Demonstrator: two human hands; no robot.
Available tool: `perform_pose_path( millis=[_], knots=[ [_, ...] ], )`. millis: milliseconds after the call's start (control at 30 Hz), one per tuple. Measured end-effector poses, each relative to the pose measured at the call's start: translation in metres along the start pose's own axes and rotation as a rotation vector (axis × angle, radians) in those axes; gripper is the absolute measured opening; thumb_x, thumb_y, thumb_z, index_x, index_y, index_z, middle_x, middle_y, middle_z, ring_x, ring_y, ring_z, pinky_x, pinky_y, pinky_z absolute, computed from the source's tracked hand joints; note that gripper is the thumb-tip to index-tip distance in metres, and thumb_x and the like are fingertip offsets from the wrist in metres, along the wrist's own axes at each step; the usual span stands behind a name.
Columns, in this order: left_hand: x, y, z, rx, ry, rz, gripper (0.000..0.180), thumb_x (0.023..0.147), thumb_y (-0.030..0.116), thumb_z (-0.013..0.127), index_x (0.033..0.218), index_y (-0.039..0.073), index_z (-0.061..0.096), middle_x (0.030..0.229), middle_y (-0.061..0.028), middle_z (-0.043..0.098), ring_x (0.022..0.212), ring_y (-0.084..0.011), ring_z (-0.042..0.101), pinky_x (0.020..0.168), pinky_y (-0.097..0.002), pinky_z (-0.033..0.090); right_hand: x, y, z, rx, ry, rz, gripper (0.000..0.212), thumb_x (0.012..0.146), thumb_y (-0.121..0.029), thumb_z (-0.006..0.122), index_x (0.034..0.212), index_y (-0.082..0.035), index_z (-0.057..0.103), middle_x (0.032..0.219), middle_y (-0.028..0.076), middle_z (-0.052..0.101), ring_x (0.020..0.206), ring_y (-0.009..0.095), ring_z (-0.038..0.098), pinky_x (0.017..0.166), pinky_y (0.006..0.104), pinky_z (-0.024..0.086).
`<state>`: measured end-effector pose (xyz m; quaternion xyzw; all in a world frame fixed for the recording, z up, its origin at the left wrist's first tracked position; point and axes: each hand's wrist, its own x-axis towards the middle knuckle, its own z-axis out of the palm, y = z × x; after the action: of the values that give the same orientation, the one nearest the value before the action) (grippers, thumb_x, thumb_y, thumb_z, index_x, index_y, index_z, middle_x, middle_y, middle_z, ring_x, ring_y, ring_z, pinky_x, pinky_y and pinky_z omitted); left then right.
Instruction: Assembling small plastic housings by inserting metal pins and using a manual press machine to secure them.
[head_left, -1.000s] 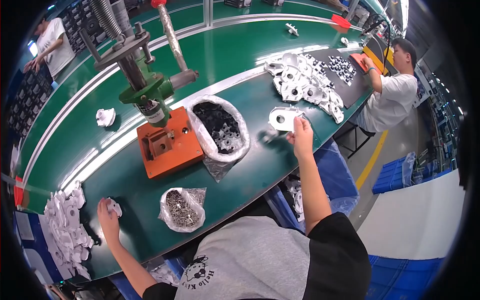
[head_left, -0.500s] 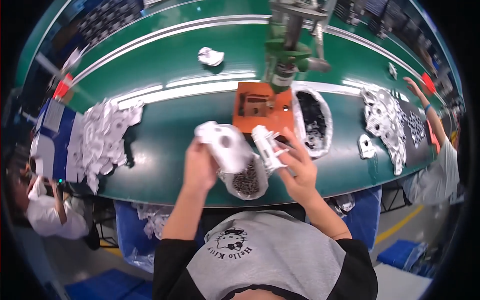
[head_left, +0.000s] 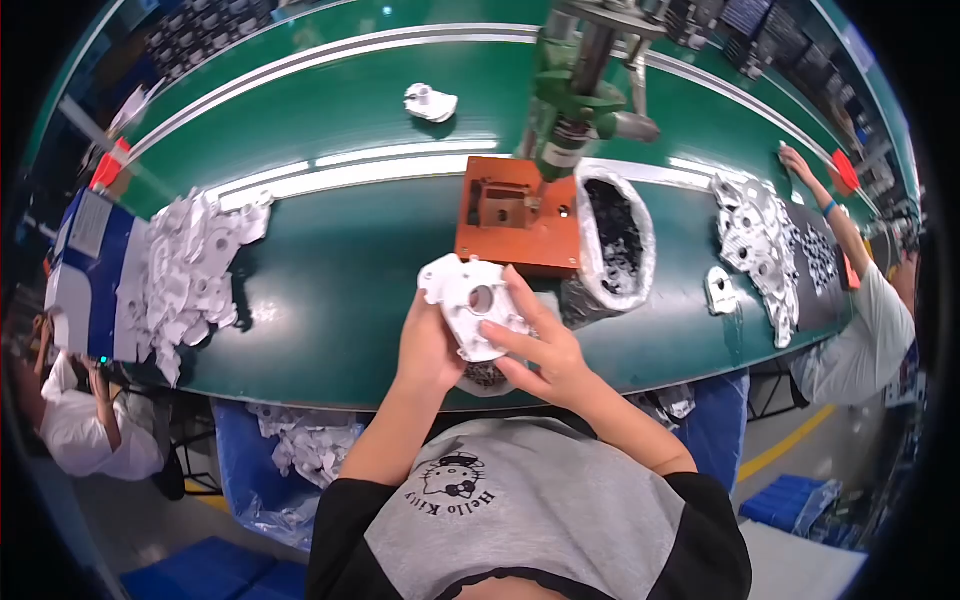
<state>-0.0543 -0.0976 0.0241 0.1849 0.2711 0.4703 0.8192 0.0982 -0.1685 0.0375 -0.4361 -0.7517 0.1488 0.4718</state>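
Both hands are closed on a white plastic housing (head_left: 462,312) with a round hole, held above the near edge of the bench. My left hand (head_left: 428,345) grips its left side. My right hand (head_left: 552,355) has its thumb and fingers on the right side. Whether the housing is one part or two fitted together I cannot tell. Below it, partly hidden by the hands, is a bag of small screws (head_left: 487,376). Just beyond the hands stands an orange fixture block (head_left: 518,243), with a green and metal machine head (head_left: 566,140) above it.
Right of the fixture sits a white-lined bag of small black parts (head_left: 618,240). White housings lie in a left pile (head_left: 195,265) and a right pile (head_left: 757,245). A single housing (head_left: 720,291) lies nearer. Another rides the green belt (head_left: 300,120). Co-workers sit at both sides.
My hands have come together: the white shell from the left and the white part from the right now meet in one grip. The housing on the belt has shifted slightly right.
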Motion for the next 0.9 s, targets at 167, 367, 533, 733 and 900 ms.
perform_pose_path(
  millis=[167, 367, 533, 733, 900],
  knots=[
    [-0.012, 0.006, 0.017, -0.014, 0.006, -0.056, 0.043, 0.101, 0.028, 0.029, 0.137, 0.005, 0.039, 0.133, -0.0093, 0.049, 0.122, -0.0246, 0.049, 0.104, -0.0424, 0.038, 0.009, 0.009, -0.003, -0.06, 0.078, -0.014, 0.045, 0.071, 0.0, 0.068, 0.113, -0.014, 0.067, 0.145, 0.024, 0.034, 0.097, 0.033, 0.056, 0.085, 0.037, 0.047],
    [-0.007, -0.004, 0.013, 0.432, -0.231, 0.311, 0.045, 0.094, 0.006, 0.052, 0.133, 0.0, 0.03, 0.125, -0.0191, 0.051, 0.116, -0.0218, 0.053, 0.098, -0.0343, 0.043, 0.006, 0.016, -0.025, -0.035, -0.001, 0.005, 0.037, 0.074, -0.005, 0.065, 0.11, -0.014, 0.069, 0.142, 0.021, 0.041, 0.109, 0.035, 0.053, 0.094, 0.041, 0.043],
    [0.028, 0.015, 0.015, 1.39, -0.206, 0.862, 0.024, 0.08, -0.001, 0.065, 0.102, 0.001, 0.054, 0.101, -0.0171, 0.064, 0.093, -0.0245, 0.064, 0.081, -0.0367, 0.051, -0.012, 0.057, -0.069, -0.303, 0.34, 0.308, 0.012, 0.077, -0.003, 0.06, 0.088, -0.003, 0.067, 0.092, 0.011, 0.064, 0.087, 0.028, 0.059, 0.078, 0.0372, 0.047],
    [0.102, 0.015, 0.032, 1.997, -0.513, 1.306, 0.02, 0.075, 0.003, 0.062, 0.094, 0.006, 0.058, 0.105, -0.0179, 0.063, 0.098, -0.0336, 0.063, 0.087, -0.0424, 0.051, -0.051, 0.109, -0.092, -0.522, 0.012, 0.721, 0.01, 0.076, -0.006, 0.062, 0.084, 0.0, 0.062, 0.085, 0.018, 0.06, 0.083, 0.038, 0.059, 0.075, 0.0427, 0.049],
    [0.123, 0.007, 0.027, 2.073, -0.504, 1.316, 0.017, 0.078, 0.009, 0.059, 0.095, 0.009, 0.058, 0.108, -0.0189, 0.062, 0.103, -0.0325, 0.062, 0.091, -0.0416, 0.05, -0.059, 0.118, -0.096, -0.497, 0.076, 0.765, 0.012, 0.076, -0.004, 0.06, 0.087, -0.002, 0.061, 0.087, 0.019, 0.059, 0.083, 0.039, 0.059, 0.075, 0.0426, 0.049]
  ],
)
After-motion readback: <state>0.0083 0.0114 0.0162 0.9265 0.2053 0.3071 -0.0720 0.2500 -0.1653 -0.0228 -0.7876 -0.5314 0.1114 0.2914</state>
